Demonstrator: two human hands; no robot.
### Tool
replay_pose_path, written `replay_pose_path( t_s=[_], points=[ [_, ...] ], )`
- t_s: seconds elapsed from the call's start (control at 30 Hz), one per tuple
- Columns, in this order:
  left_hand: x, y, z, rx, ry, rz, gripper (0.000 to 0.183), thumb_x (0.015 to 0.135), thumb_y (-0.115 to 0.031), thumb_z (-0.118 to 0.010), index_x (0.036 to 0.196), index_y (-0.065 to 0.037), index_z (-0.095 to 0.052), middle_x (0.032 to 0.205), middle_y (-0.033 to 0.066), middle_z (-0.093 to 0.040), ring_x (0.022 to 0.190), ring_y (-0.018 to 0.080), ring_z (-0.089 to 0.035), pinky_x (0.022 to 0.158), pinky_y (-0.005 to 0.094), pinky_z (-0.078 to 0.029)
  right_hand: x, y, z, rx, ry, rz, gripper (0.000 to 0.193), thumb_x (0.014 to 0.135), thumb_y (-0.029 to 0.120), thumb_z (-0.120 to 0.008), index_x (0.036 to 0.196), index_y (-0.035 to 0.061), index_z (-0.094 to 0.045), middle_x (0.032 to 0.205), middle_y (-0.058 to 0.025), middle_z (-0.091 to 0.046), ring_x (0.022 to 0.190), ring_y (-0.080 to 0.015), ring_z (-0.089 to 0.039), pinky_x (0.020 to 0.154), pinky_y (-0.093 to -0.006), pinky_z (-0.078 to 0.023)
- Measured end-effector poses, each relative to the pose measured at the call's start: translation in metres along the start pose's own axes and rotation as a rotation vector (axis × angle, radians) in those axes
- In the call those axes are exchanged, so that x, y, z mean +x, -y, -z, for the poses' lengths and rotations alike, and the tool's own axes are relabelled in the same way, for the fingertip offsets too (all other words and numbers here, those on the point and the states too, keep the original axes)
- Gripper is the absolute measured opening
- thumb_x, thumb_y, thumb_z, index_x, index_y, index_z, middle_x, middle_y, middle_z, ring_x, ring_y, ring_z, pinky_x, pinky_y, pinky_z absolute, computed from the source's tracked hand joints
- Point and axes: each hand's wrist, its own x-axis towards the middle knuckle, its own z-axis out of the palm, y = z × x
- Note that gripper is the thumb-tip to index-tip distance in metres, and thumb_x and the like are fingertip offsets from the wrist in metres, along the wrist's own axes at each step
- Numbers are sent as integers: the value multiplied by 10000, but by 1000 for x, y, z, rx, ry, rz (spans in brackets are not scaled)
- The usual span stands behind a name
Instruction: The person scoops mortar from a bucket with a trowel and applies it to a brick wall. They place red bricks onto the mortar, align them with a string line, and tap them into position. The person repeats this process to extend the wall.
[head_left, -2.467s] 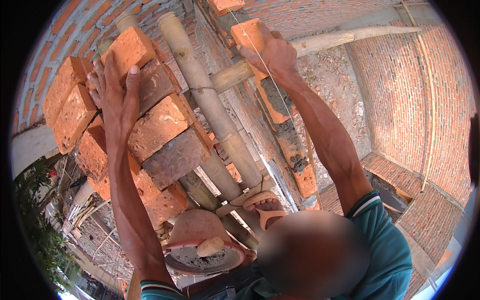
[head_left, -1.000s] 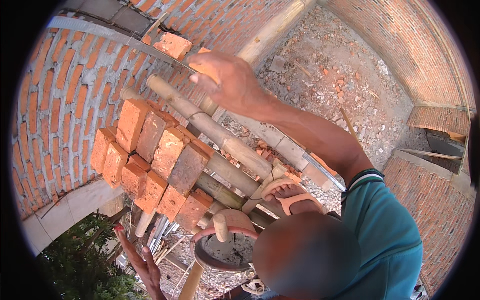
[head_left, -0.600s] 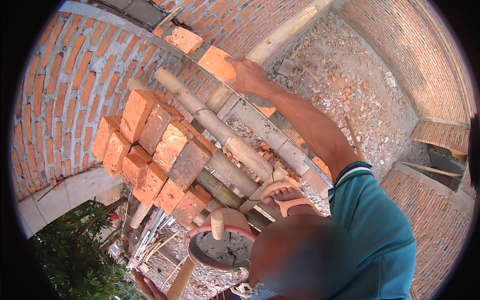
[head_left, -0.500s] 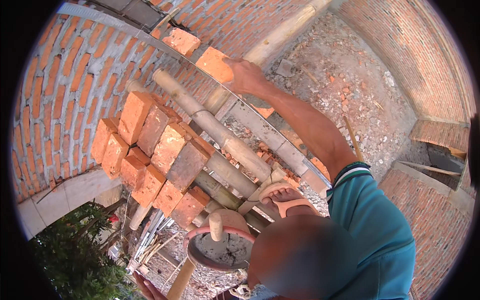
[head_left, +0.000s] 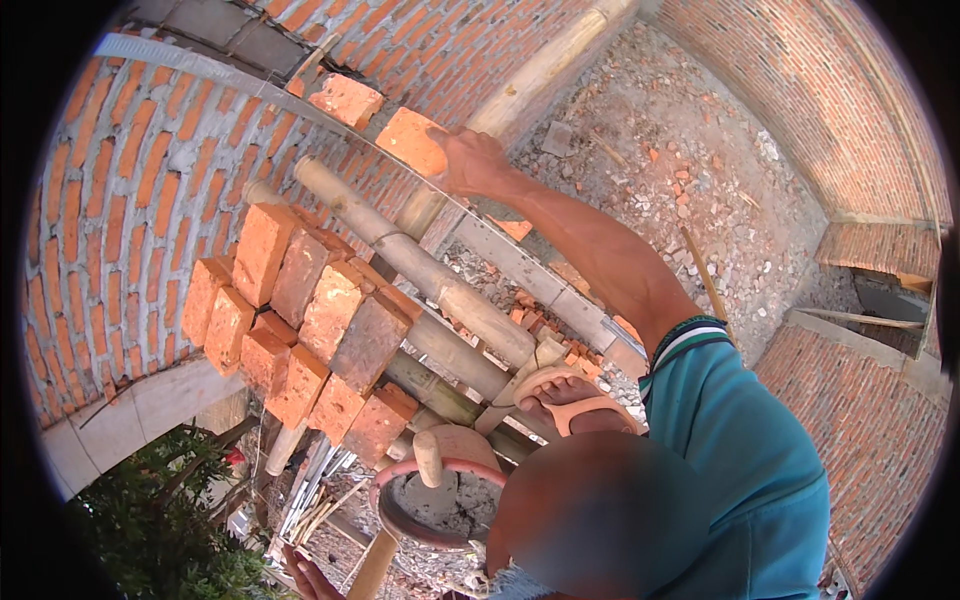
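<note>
My right hand [head_left: 470, 162] grips the near end of an orange brick [head_left: 412, 141] on top of the narrow wall, thumb and fingers around its end. Another brick [head_left: 346, 101] lies on the same wall just beyond it, with a gap between them. My left hand [head_left: 312, 577] shows only partly at the lower edge, its fingers stretched out beside a wooden piece [head_left: 374, 566]; the palm is out of sight. Close to it, a bucket [head_left: 383, 508] contains grey mortar [head_left: 470, 503], and a wooden-handled tool [head_left: 428, 458] stands in it.
Several bricks [head_left: 335, 325] are stacked on bamboo poles [head_left: 440, 270] left of the wall. My sandalled foot [head_left: 575, 398] rests on the poles. A brick wall [head_left: 130, 200] rises at left. Rubble covers the ground [head_left: 640, 190] far below, and a tree [head_left: 150, 510] stands at lower left.
The view has shifted slightly, so the wall and bricks sit a little lower and further left in it. My right hand keeps its grip on the same brick.
</note>
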Motion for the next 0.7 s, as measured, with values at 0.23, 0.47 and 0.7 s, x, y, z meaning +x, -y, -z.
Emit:
replay_pose_path(
  t_s=[0.23, 0.47, 0.7],
  points=[
    [-6, 4, 0, -62, 25, 88, 613, 1121, -436, -445, 1569, -18, -417, 1601, 212, -408, 1457, 324, -395, 1200, 426, -317, 4, -4, -6, -32, 11, 10, 851, 820, 425, -818, 1516, 49, -503, 1297, -300, -641, 1137, -445, -669, 973, -511, -547],
    [-4, 32, -2, -141, 40, -141, 612, 1131, -435, -409, 1586, -26, -393, 1620, 218, -377, 1487, 329, -364, 1210, 440, -319, 4, -7, -12, -24, 33, -5, 895, 813, 479, -816, 1528, 54, -487, 1312, -296, -632, 1172, -443, -651, 984, -509, -541],
    [-11, 29, 2, -48, 48, 28, 660, 1115, -465, -433, 1613, -42, -342, 1632, 216, -363, 1501, 341, -340, 1228, 462, -275, -19, 28, 29, -239, -320, 48, 692, 939, 445, -722, 1463, 29, -545, 1308, -250, -642, 1263, -405, -597, 1022, -530, -508]
  ],
)
